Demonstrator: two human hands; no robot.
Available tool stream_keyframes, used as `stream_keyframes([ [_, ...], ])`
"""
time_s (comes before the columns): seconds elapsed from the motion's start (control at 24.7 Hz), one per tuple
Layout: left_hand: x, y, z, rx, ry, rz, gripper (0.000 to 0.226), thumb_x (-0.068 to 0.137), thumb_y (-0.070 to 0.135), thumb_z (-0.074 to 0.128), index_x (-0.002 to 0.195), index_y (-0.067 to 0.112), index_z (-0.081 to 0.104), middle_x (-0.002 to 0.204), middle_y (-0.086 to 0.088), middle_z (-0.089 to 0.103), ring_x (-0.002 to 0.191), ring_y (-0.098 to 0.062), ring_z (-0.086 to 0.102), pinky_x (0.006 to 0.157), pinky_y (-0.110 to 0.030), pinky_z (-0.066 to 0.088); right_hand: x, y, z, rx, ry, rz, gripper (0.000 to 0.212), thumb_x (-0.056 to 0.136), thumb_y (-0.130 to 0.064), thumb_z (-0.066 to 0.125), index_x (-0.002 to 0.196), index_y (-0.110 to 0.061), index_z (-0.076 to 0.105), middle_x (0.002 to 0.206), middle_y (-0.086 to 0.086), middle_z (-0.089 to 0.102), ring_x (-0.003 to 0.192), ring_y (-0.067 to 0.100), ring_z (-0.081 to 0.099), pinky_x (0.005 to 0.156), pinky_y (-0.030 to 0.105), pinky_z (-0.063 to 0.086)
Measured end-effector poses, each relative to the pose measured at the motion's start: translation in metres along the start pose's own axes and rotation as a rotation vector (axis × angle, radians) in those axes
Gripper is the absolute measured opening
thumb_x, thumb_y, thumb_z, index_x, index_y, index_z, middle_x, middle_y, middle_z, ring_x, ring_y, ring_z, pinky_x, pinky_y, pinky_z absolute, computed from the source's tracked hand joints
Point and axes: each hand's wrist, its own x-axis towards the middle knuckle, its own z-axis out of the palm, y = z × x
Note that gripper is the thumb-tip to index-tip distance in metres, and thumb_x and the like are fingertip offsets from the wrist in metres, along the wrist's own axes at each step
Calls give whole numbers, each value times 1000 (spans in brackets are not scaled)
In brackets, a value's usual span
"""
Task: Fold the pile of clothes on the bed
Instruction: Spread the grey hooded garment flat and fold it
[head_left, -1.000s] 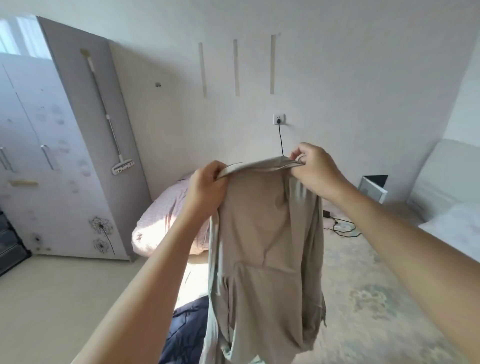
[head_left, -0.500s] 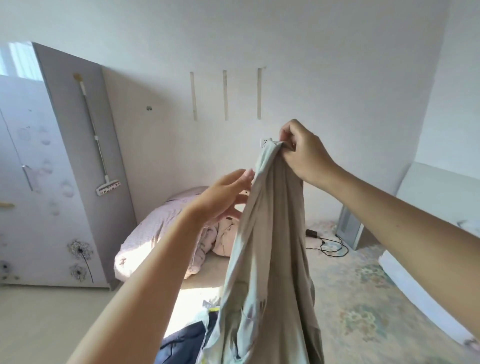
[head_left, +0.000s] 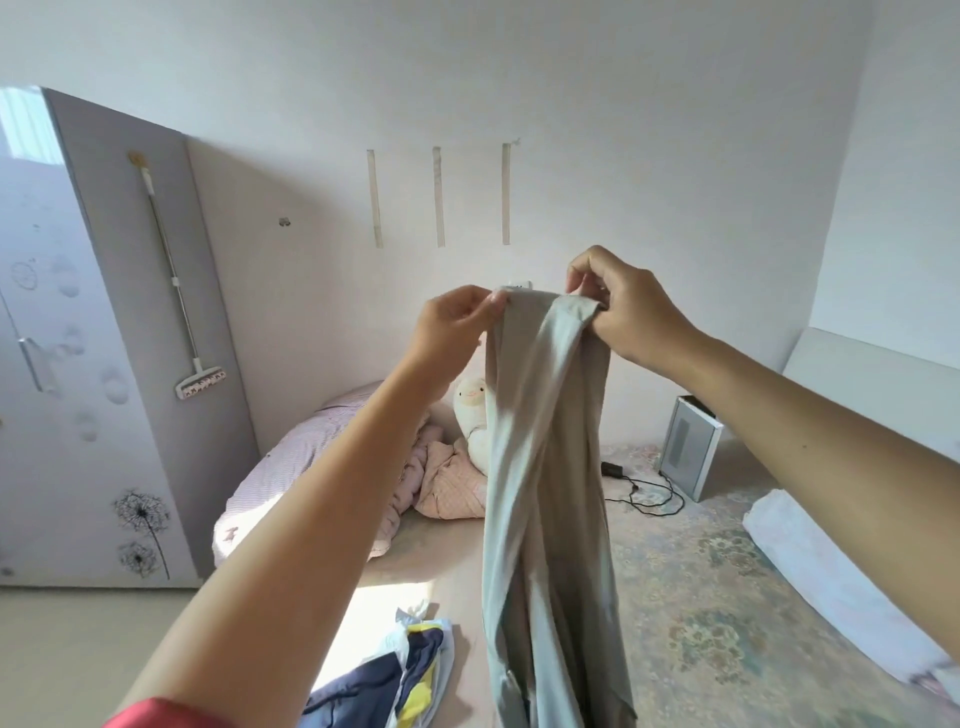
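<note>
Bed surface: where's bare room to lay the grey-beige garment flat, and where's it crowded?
Free: the patterned bedspread right of the hanging grey-beige garment, between it and the white pillow. A smaller sunlit strip lies between the pink bedding and the clothes pile. Crowded: near left with the pile, far end with pink bedding and plush toy.

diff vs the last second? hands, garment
Half a second ago the left hand was open off the beige garment; now it pinches the top edge again, beside the right hand. The right hand kept its grip throughout. The garment still hangs above the bed.
</note>
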Motion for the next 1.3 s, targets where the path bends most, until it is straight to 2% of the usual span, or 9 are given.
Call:
stream_keyframes([
  [0.24,-1,3,8,-56,-112,5,15,96,20,55,80,20,53,71,1,54,65,-14,43,59,-30,39,-14,-36,-40,295,-75,84,28,74,-3,47,87,-23,61,62,14,57,39,12,46,40,21,42],
  [0.36,0,15,11,16,-167,66,19,96,20,56,77,24,54,67,1,48,62,-13,39,58,-29,36,-20,-65,-61,320,-124,40,36,69,-4,38,87,-22,63,50,-1,53,35,10,45,36,22,43],
  [0.49,1,29,13,93,-179,176,21,94,25,57,73,27,57,56,12,48,51,-4,36,46,-18,29,-18,-81,-75,371,-128,43,39,76,-2,35,82,-25,66,54,-10,58,41,8,52,38,21,44],
  [0.65,15,9,16,248,-176,234,18,84,40,55,68,32,58,63,5,46,59,-10,36,53,-26,31,-10,-60,-63,395,-103,167,39,77,0,38,75,-25,68,71,-6,65,62,12,64,47,21,48],
  [0.81,25,-63,33,441,-250,95,18,92,22,56,86,10,66,73,3,53,72,-17,50,69,-42,54,-16,-2,-11,356,-160,341,34,81,5,40,80,-17,66,79,5,62,62,12,62,48,26,54],
  [0.89,24,-105,40,424,-273,-34,16,96,10,51,91,1,63,75,-3,51,77,-18,50,78,-46,53,-23,33,20,257,-184,441,30,85,8,41,90,-12,62,84,8,56,65,13,60,51,29,57],
  [1.05,17,-145,38,261,-215,-131,21,100,15,44,80,9,48,69,2,38,66,-12,39,62,-34,41,-28,72,33,110,-253,565,20,90,2,45,90,-10,61,80,10,61,67,21,60,62,34,58],
  [1.13,17,-145,37,249,-243,-132,24,101,20,42,78,17,46,70,5,37,62,-5,37,56,-26,39,-32,74,21,157,-332,567,20,91,-1,46,87,-13,61,63,0,65,55,15,63,53,30,57],
  [1.3,9,-122,50,96,-311,-203,21,103,22,38,86,12,47,76,-3,41,72,-11,40,63,-28,37,-42,46,-8,224,-468,478,32,93,4,37,96,-14,63,63,-4,67,57,15,66,51,25,55],
])
